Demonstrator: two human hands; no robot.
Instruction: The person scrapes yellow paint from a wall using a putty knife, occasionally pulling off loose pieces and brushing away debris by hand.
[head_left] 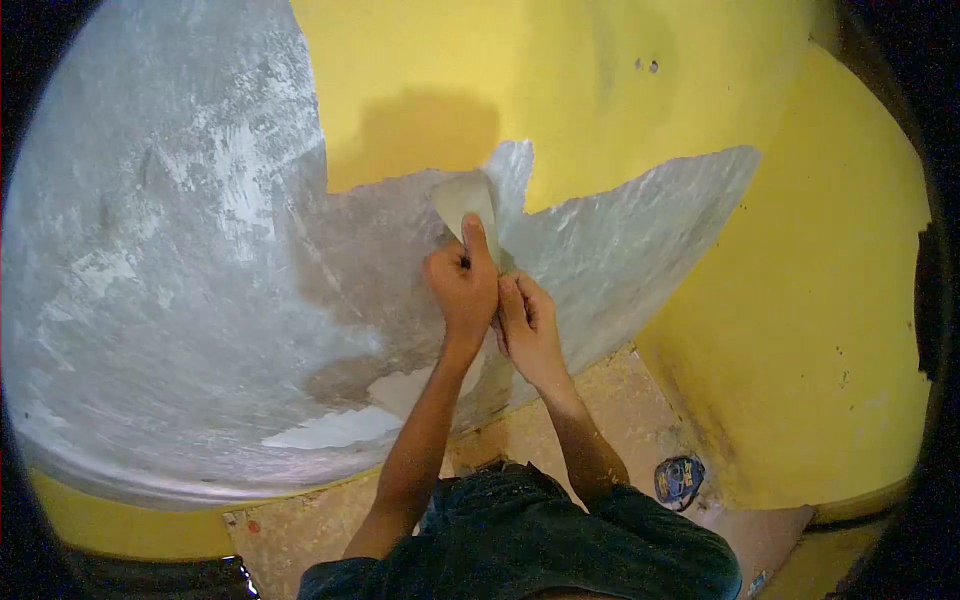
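Note:
A strip of peeled covering (465,203), pale grey-beige, stands away from the wall just below the edge of the yellow surface (420,60). My left hand (468,285) is closed on it, with the thumb pointing up along its face. Close beside, slightly lower and to the right, my right hand (528,325) is pinched at the strip's lower part; what its fingertips hold is partly hidden. Around both hands the bare grey wall (200,280) shows whitish scuffs. The yellow layer ends above in a jagged edge.
A yellow side wall (830,300) rises at the right. Below lies a tan floor board (640,400) with scattered flakes, and a dark blue and yellow round object (679,482) rests there. Two small holes (647,66) mark the yellow surface at the top.

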